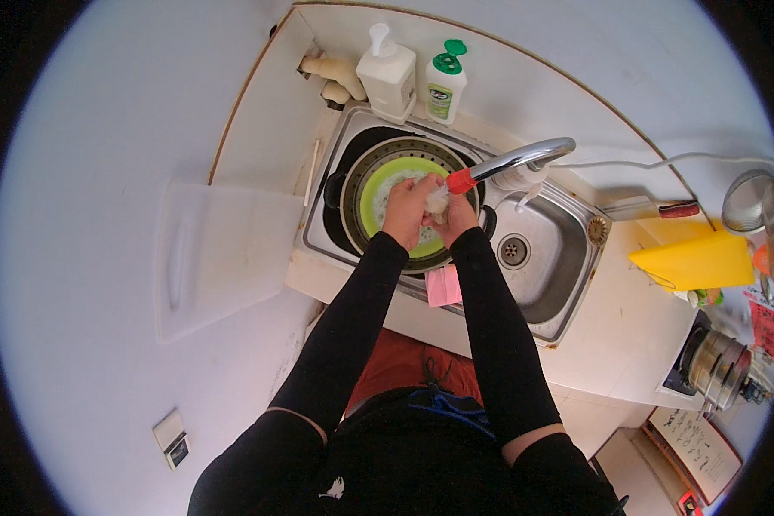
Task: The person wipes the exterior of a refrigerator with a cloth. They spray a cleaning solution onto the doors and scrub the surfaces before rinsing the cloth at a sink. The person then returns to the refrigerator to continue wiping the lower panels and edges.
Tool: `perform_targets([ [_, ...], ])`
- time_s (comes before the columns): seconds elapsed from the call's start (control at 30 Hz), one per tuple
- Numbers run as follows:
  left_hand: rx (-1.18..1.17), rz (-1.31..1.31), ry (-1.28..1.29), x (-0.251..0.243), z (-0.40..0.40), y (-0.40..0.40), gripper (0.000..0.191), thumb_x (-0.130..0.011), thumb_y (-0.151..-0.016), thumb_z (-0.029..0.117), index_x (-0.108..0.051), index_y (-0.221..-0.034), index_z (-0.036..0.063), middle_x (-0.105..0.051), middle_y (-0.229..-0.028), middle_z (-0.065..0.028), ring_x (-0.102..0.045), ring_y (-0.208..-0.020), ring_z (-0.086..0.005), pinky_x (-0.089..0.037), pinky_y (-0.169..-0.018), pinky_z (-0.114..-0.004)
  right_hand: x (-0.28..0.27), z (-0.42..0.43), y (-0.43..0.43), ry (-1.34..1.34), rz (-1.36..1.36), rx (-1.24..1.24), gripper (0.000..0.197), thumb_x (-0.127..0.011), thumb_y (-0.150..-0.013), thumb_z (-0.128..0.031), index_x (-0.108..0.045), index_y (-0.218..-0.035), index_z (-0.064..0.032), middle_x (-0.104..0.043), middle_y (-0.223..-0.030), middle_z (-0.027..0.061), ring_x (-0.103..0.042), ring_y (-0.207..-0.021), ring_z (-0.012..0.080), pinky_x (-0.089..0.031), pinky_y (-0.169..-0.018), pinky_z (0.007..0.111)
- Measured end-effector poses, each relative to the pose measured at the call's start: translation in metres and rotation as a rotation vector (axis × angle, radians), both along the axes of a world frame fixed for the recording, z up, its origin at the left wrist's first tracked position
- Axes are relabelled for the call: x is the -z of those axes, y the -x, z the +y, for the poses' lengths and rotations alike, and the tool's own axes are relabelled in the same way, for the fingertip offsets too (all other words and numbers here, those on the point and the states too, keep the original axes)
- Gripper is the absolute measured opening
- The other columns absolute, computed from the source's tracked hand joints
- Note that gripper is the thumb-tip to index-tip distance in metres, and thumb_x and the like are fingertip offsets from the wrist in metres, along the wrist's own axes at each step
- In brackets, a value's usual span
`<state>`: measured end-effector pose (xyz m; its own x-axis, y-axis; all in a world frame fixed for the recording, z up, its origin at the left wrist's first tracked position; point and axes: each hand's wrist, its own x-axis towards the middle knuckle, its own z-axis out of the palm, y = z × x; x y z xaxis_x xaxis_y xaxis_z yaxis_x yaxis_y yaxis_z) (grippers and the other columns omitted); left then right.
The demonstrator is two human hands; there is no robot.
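Observation:
My left hand [405,211] and my right hand [459,218] meet around a pale, wet lump [436,202], directly below the red-tipped chrome faucet [516,161]. What the lump is cannot be told. Both hands are over a green bowl [369,202] with sudsy water in it. The bowl sits in a round perforated metal steamer [353,219], over a dark pot in the left sink basin. Black sleeves cover both forearms. Some of the fingers are hidden behind the lump and each other.
A white pump bottle [387,80] and a green-capped bottle [446,90] stand behind the sink. The right basin [542,277] has a drain. A pink cloth [443,286] hangs at the front rim. A cleaver [651,208] lies at the right, near a yellow cloth [696,261].

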<state>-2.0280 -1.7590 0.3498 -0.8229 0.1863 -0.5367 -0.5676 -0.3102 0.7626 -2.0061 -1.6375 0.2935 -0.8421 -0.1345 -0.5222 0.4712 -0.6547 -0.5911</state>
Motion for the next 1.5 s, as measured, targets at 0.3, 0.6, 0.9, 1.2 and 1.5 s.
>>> perform_targets([
  [0.3,-0.001,-0.098,0.183,-0.001,-0.008,-0.001,0.022,-0.063,-0.106,0.027,-0.063,-0.121,0.0117,-0.067,-0.096,-0.0008,-0.058,-0.064,-0.0078,-0.038,-0.046,-0.024,-0.004,-0.011,-0.001,0.158,-0.158,0.216,0.041,-0.051,-0.108,-0.050,-0.065,-0.129,-0.0169,-0.073,-0.117,0.0042,-0.067,-0.096,0.0201,-0.050,-0.071,0.034],
  [0.6,0.172,-0.211,0.168,0.007,0.010,-0.002,0.040,-0.057,-0.109,0.037,-0.056,-0.139,0.0094,-0.064,-0.115,-0.0033,-0.061,-0.076,-0.0142,-0.046,-0.053,-0.030,-0.014,-0.013,-0.008,0.368,0.019,0.006,0.044,-0.048,-0.108,-0.038,-0.062,-0.139,-0.0103,-0.072,-0.128,0.0086,-0.068,-0.119,0.0267,-0.056,-0.094,0.043],
  [0.9,0.177,0.451,1.077,0.064,-0.014,0.009,0.038,-0.055,-0.110,0.037,-0.064,-0.095,0.0026,-0.071,-0.084,-0.0116,-0.070,-0.081,-0.0331,-0.052,-0.072,-0.050,-0.045,-0.049,0.001,0.122,-0.347,0.210,0.042,-0.048,-0.111,-0.029,-0.060,-0.143,-0.0043,-0.067,-0.134,0.0100,-0.064,-0.123,0.0250,-0.051,-0.105,0.040],
  [1.2,0.012,0.087,0.013,0.031,0.023,-0.036,0.051,-0.054,-0.111,0.022,-0.045,-0.159,0.0059,-0.058,-0.147,-0.0104,-0.053,-0.135,-0.0211,-0.039,-0.114,-0.032,0.024,-0.026,-0.012,-0.037,-0.265,0.321,0.044,-0.058,-0.107,-0.038,-0.064,-0.135,-0.0052,-0.067,-0.114,0.0064,-0.065,-0.101,0.0193,-0.052,-0.086,0.038],
  [1.5,-0.184,-0.015,-0.128,0.013,0.031,-0.036,0.054,-0.049,-0.113,0.034,-0.045,-0.160,0.0088,-0.051,-0.154,-0.0050,-0.049,-0.137,-0.0172,-0.038,-0.113,-0.030,0.010,-0.029,-0.003,-0.197,-0.201,0.196,0.048,-0.057,-0.107,-0.045,-0.066,-0.134,-0.0060,-0.066,-0.109,0.0054,-0.063,-0.096,0.0189,-0.050,-0.085,0.037],
])
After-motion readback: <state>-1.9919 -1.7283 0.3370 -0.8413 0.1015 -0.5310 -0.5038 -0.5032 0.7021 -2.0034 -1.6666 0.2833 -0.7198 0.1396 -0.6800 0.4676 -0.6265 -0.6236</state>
